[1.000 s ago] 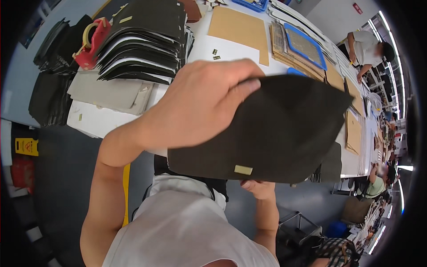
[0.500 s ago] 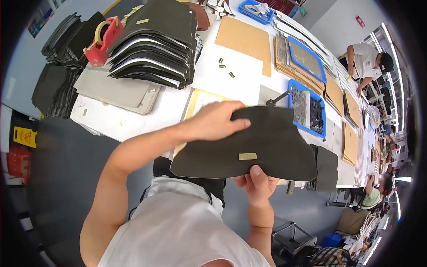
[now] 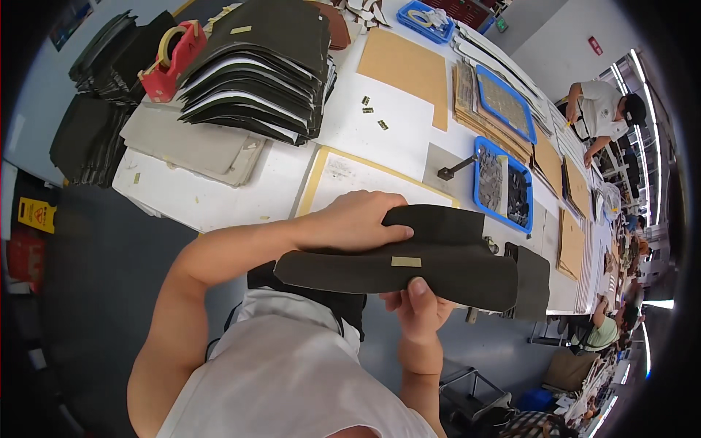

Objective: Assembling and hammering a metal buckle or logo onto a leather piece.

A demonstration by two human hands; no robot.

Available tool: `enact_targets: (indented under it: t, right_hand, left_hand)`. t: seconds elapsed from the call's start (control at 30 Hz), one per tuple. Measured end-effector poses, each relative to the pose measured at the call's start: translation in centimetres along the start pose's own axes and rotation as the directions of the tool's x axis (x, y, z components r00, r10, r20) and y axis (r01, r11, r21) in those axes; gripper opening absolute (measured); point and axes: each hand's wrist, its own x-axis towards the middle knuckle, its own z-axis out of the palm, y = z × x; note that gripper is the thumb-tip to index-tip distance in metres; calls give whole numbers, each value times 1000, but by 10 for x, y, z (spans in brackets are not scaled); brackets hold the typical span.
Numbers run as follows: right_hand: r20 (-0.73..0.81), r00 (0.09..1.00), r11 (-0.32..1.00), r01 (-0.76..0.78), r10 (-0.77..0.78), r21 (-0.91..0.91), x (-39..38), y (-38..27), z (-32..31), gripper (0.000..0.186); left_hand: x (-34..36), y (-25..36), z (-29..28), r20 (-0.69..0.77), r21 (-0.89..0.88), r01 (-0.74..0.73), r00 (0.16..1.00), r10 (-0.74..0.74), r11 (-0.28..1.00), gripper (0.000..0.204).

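Note:
A dark, flexible sheet piece point(image 3: 467, 274) with a small yellowish tape strip point(image 3: 406, 261) is held between my two hands at the table's near edge. My left hand point(image 3: 358, 221) grips its far left part, with the thumb on top. From the near edge, my right hand point(image 3: 420, 306) pinches it, thumb above and fingers beneath, close to the tape strip. The sheet is bent, with a crease running across it. Just beyond lies a white board with a yellow border point(image 3: 380, 177), partly covered by my left hand. More dark pieces point(image 3: 529, 281) lie to the right.
A tall stack of dark sheets point(image 3: 255, 80) stands at the back left beside a red tape dispenser point(image 3: 171, 62). Blue trays point(image 3: 529, 219) with small dark parts sit at the right, near a black-handled tool point(image 3: 456, 168). Another person point(image 3: 602, 109) works at the far right.
The sheet has gone from fairly flat to bent, its far edge coming nearer to me. My left hand has moved slightly nearer. My right hand keeps its pinch.

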Motion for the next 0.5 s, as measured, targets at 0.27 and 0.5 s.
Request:
enact_targets:
  t: [0.27,0.5]
  right_hand:
    - [-6,999,990,46,-45,134,-22,22,-19,55]
    - [70,988,975,124,-139,187,-31,42,-30,62]
  left_hand:
    - [-4,5,-32,-274,19,-221,937,217,975,26]
    - [-27,59,-74,-401,209,-324,832,383,923,20]
